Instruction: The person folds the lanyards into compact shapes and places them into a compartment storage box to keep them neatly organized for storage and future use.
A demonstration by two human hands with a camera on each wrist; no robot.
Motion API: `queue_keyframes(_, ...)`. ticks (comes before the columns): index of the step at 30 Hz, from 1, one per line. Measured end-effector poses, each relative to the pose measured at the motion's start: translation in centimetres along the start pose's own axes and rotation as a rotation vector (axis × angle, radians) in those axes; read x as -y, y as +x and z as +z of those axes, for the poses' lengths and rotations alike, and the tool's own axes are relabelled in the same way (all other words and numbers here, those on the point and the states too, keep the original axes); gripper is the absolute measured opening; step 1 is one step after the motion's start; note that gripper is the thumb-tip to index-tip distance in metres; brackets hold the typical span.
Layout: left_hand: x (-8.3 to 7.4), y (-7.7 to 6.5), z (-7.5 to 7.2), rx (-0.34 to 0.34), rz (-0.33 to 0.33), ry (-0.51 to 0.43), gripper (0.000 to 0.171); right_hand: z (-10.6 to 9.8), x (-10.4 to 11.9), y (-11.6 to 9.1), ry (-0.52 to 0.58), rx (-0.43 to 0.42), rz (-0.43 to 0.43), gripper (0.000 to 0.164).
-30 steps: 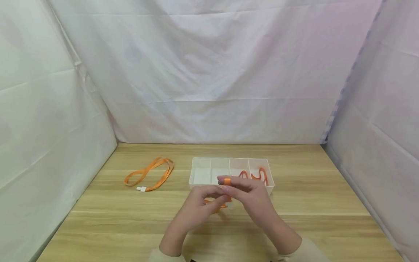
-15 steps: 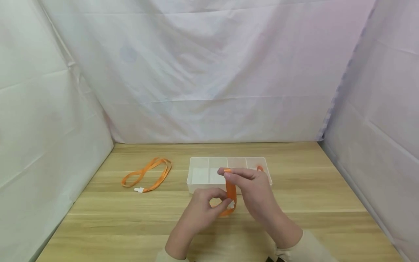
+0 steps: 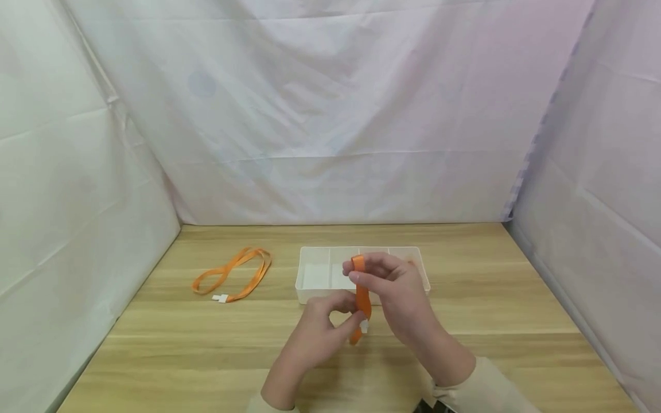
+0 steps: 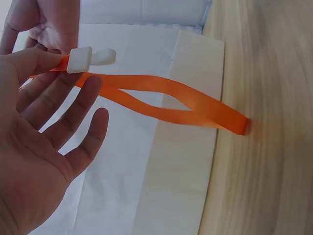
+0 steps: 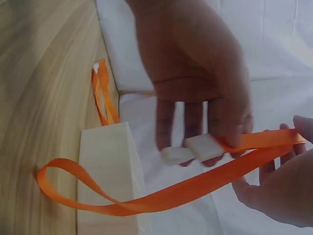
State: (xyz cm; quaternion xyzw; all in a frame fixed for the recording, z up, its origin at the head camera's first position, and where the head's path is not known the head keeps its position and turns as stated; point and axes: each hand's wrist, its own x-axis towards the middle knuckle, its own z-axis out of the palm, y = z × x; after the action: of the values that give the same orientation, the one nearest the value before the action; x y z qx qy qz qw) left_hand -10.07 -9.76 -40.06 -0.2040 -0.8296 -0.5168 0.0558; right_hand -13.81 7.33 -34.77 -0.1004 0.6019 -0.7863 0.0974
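An orange lanyard [image 3: 363,299] runs upright between both hands in front of the white box. With thumb and forefinger, my left hand [image 3: 321,328] pinches it just by its white plastic clip [image 4: 79,59]; the other left fingers spread loosely. Higher up, my right hand [image 3: 403,295] holds the folded top of the strap, which wraps over its fingers with the thumb beside it. The lower loop of the strap hangs down toward the wooden table in both wrist views.
The white divided box [image 3: 312,295] stands just beyond the hands, its right compartments mostly hidden by the right hand. A second orange lanyard [image 3: 227,268] lies looped on the wooden table [image 3: 155,344] at the left. White cloth [image 3: 330,115] encloses the back and sides.
My right hand has risen with the folded top of the lanyard, away from the left hand. The strap between them now shows upright, and the clip has come into sight by the left fingers.
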Motion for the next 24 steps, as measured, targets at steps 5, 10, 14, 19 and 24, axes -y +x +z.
queue_keyframes(5,-0.6,0.0,-0.4,-0.025,0.02,-0.004,0.01,0.4,-0.9,0.0,0.0,-0.046,0.0,0.012)
queue_keyframes(10,-0.8,0.1,-0.6,-0.021,0.05,0.01,0.011,0.3,-1.2,0.1,-0.039,-0.066,0.013,0.007)
queue_keyframes(14,-0.8,0.0,-0.6,-0.003,0.057,0.006,0.011,-0.1,-0.8,0.3,-0.041,-0.044,0.004,0.007)
queue_keyframes(19,-0.6,-0.1,-0.6,0.017,0.074,-0.006,0.008,-0.3,0.4,0.3,-0.052,-0.004,-0.03,0.006)
queue_keyframes(24,-0.5,-0.2,-0.6,0.035,0.046,0.006,0.009,-0.4,1.7,0.3,-0.035,0.033,-0.068,0.011)
